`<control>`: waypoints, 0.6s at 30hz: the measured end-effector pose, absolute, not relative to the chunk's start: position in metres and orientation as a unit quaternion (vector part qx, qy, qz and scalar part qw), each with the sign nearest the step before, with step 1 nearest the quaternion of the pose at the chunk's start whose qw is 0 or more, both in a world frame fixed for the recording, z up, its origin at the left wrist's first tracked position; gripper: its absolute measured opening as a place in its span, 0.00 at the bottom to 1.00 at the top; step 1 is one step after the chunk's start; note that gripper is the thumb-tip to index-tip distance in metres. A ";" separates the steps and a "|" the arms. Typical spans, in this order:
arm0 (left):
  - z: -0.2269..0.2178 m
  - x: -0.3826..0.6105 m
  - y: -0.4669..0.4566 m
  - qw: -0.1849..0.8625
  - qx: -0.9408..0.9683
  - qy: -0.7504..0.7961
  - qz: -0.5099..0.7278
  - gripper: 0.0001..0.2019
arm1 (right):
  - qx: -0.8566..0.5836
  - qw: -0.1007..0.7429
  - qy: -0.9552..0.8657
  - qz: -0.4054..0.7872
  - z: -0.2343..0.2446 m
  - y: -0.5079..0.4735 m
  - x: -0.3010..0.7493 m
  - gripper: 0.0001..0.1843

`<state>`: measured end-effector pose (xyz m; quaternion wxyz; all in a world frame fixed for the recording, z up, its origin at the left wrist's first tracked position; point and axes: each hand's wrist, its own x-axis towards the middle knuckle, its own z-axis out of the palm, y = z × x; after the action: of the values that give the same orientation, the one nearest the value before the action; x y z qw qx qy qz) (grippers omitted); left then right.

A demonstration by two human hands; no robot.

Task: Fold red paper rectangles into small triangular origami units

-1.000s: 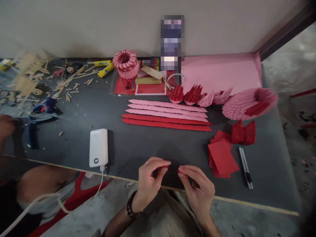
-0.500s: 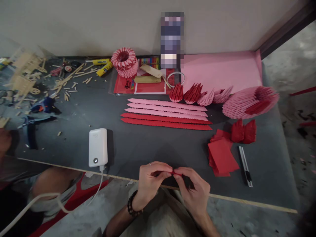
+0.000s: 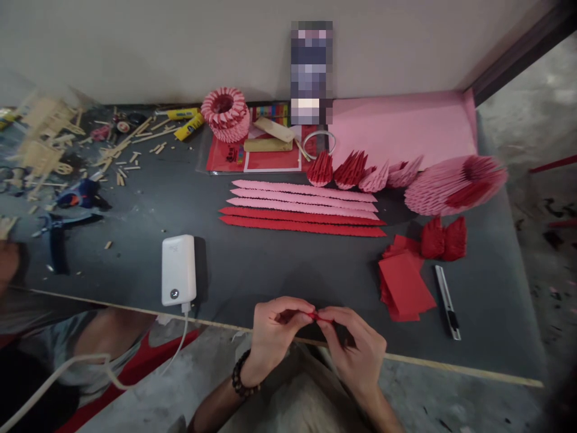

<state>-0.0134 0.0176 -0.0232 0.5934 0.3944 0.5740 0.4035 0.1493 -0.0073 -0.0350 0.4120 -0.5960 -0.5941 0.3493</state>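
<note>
Over the table's front edge, my left hand (image 3: pixel 279 334) and my right hand (image 3: pixel 354 340) meet at the fingertips. Both pinch a small folded piece of red paper (image 3: pixel 314 316), mostly covered by the fingers. To the right lies a loose stack of red paper rectangles (image 3: pixel 408 288). Behind that stack stand two clusters of folded red paper pieces (image 3: pixel 444 239). Several long pointed strips of pink folded paper (image 3: pixel 302 198) and red folded paper (image 3: pixel 302 226) stretch across the table beyond my hands.
A white power bank (image 3: pixel 178 269) with a cable is at left, a utility knife (image 3: pixel 448 302) at right. Along the back are a paper vase (image 3: pixel 225 114), a large pink folded form (image 3: pixel 455 185) and pink sheet (image 3: pixel 401 129). Wood scraps (image 3: pixel 49 138) and another person's hand (image 3: pixel 8 261) are far left.
Both hands stay pinched on the red paper, with slight finger movement; a bit more of it shows between the fingertips. The view has shifted slightly.
</note>
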 end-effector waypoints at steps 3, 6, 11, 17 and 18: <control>-0.022 -0.013 0.018 0.604 0.380 0.580 0.393 0.07 | -0.596 0.416 -0.597 0.339 -0.037 -0.008 0.150 0.11; -0.022 -0.012 0.017 0.603 0.378 0.584 0.390 0.07 | -0.592 0.415 -0.604 0.336 -0.038 -0.008 0.151 0.10; -0.023 -0.014 0.016 0.590 0.382 0.587 0.402 0.02 | -0.593 0.410 -0.601 0.345 -0.037 -0.007 0.152 0.10; -0.024 -0.017 0.015 0.575 0.410 0.579 0.408 0.03 | -0.605 0.386 -0.598 0.357 -0.034 -0.005 0.157 0.09; -0.024 -0.017 0.016 0.573 0.417 0.575 0.409 0.02 | -0.607 0.378 -0.595 0.367 -0.033 -0.005 0.158 0.08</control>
<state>-0.0172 0.0159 -0.0237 0.5726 0.4167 0.5755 0.4090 0.1582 -0.0050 -0.0333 0.3776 -0.6071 -0.5952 0.3669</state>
